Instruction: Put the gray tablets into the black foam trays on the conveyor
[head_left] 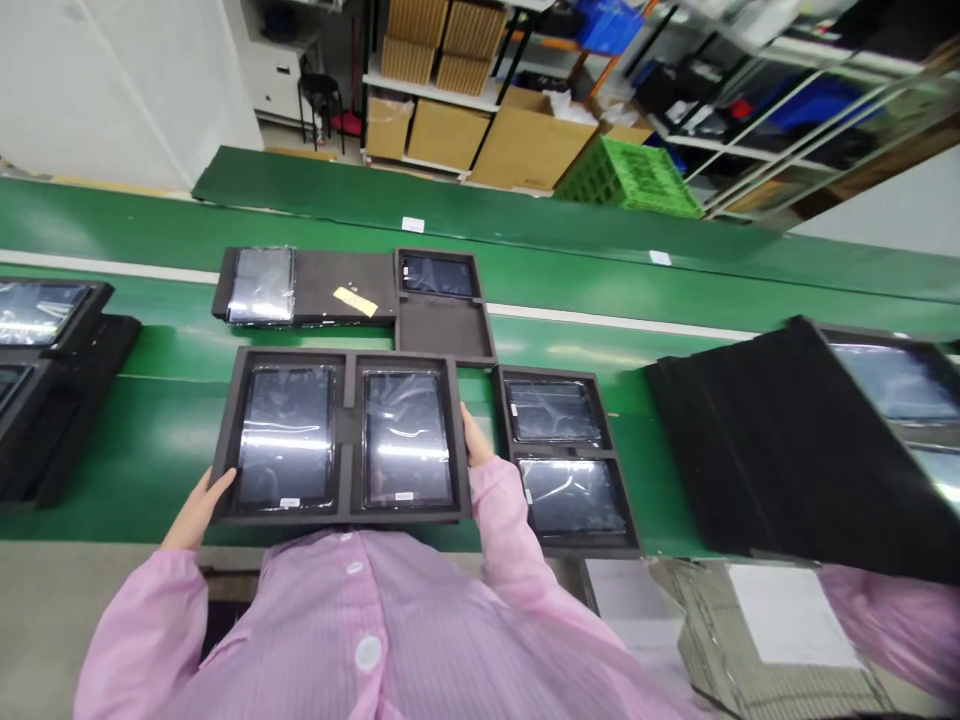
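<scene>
A black foam tray (346, 415) is held in front of my body, gripped at its two short sides. My left hand (196, 505) is closed on its left edge, thumb on the rim. My right hand (477, 438) clasps the right edge, its fingers partly hidden. Two film-wrapped tablet screens lie in the tray's compartments: a left screen (287, 430) and a right screen (406, 430), each with a small white label. Just right of my right hand is a second foam tray (574, 452) with two more screens.
Beyond the held tray, a foam tray (442, 328) has one screen and one bare compartment. Beside it lies a foam block (322, 275) with a wrapped screen (262, 285) and yellow tape (355, 300). Tray stacks stand left (90, 380) and right (750, 440). A co-worker's pink sleeve (900, 620) shows at right.
</scene>
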